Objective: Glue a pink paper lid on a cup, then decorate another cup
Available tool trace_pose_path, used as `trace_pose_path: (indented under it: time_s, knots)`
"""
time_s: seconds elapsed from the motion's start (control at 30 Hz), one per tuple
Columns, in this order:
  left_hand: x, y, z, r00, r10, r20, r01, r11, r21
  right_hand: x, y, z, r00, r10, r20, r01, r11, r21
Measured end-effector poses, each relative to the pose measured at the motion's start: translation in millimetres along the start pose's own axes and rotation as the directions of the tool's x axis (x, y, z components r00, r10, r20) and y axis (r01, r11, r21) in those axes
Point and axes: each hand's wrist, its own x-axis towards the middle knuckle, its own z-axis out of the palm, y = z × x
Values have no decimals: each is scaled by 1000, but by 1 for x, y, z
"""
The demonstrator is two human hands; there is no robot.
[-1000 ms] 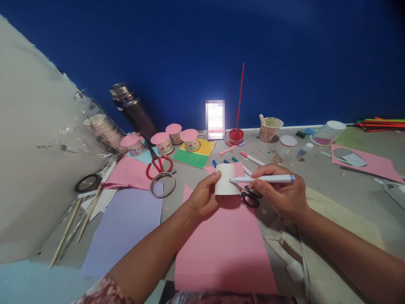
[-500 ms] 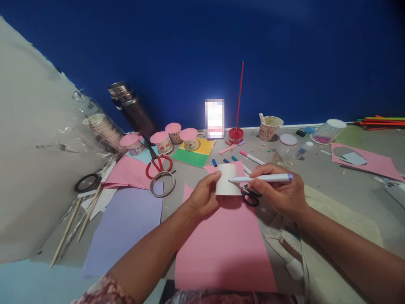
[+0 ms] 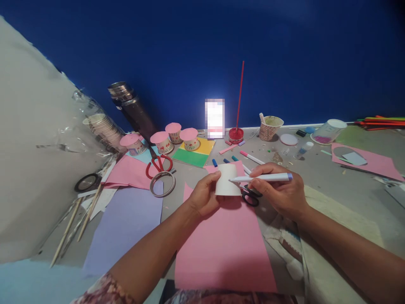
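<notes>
My left hand point(image 3: 202, 194) is closed round a plain white paper cup point(image 3: 226, 180), turned upside down above a pink paper sheet point(image 3: 224, 245). My right hand point(image 3: 278, 190) pinches a white marker with a lilac end point(image 3: 262, 178), lying level, its tip touching the cup's right side. Black scissors point(image 3: 251, 196) lie on the table just under the right hand's fingers.
Several pink-topped cups point(image 3: 164, 141) stand on coloured sheets behind, with red scissors point(image 3: 158, 164), a tape ring point(image 3: 162, 184), loose markers point(image 3: 249, 158), a dark flask point(image 3: 133, 109), a sleeve of cups point(image 3: 101, 128), a lilac sheet point(image 3: 126, 223) and wooden sticks point(image 3: 68, 230) at the left.
The view has shifted very slightly; both hands, the cup and the marker keep almost the same pose.
</notes>
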Motion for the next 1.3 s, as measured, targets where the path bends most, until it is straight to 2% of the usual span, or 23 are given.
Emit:
trace_pose_path:
  time_s: [0.57, 0.8, 1.3]
  knots:
    - [-1, 2, 4, 999, 6, 41, -4, 999, -35, 0, -5, 1, 1000, 17, -19, -16, 999, 40]
    - [-2, 2, 3, 1000, 1, -3, -1, 997, -78, 3, -11, 1, 999, -31, -23, 31, 999, 14]
    - [-2, 3, 3, 999, 27, 37, -23, 996, -89, 3, -9, -2, 998, -55, -9, 55, 998, 20]
